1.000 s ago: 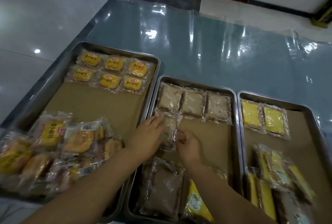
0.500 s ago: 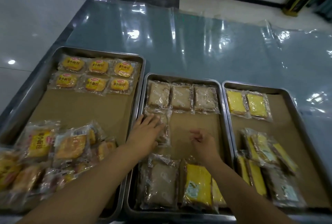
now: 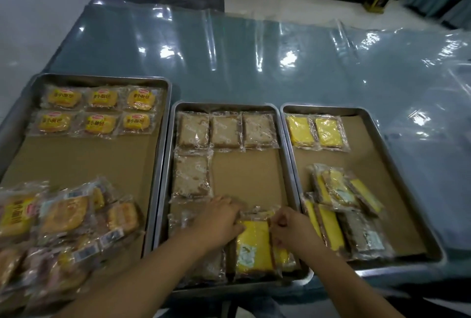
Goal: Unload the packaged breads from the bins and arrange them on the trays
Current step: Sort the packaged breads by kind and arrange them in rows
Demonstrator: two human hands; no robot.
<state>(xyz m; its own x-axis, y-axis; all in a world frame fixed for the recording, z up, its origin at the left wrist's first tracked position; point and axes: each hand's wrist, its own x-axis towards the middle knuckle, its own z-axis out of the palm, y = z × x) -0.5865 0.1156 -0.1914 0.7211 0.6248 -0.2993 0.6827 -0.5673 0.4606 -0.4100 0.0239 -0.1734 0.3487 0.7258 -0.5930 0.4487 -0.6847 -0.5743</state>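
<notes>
**A:** What has moved since half a second ago?

**B:** Both hands have come back to the near end of the middle tray. The left hand has let go of the fourth brown slice. That slice now lies flat in the second row, at the left, just below the row of three brown slices.

**A:** And the hands now?

**B:** Both are on one yellow packet, which lies on the paper lining at the near end of that tray. The left hand's fingers curl onto its upper left edge. The right hand pinches the wrapper at the upper right corner.

**A:** Anything beside it?

**B:** A brown packet lies partly under the left forearm, just left of the yellow one.

**A:** The other trays?

**B:** The left tray has six round buns in two rows of three at the far end, and a loose heap of packets at the near end. The right tray has two yellow slices side by side at its far left, and a jumbled pile nearer. All three trays sit on the bench, which is under a clear plastic sheet.
</notes>
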